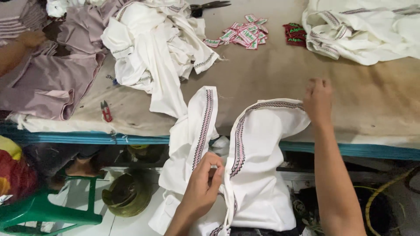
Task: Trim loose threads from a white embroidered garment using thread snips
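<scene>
The worktop, covered in a worn tan sheet, is piled at its far side with white garments and a second white heap; mauve cloth lies at the left, where another person's hand rests.

A white garment with a dark patterned trim band is draped over the near edge, partly on the worktop and partly hanging toward the floor. Its upper trimmed edge is pinched by the right hand, fingers clenched on the cloth against the worktop. The lower part, near the trim, is grasped by the left hand below the edge.

The step would be judged best done with the trim kept taut and flat between both hands, so that twists show and the band lies straight.

Smaller things lie apart: scissors, a scatter of red and white woven labels, and red thread snips.
</scene>
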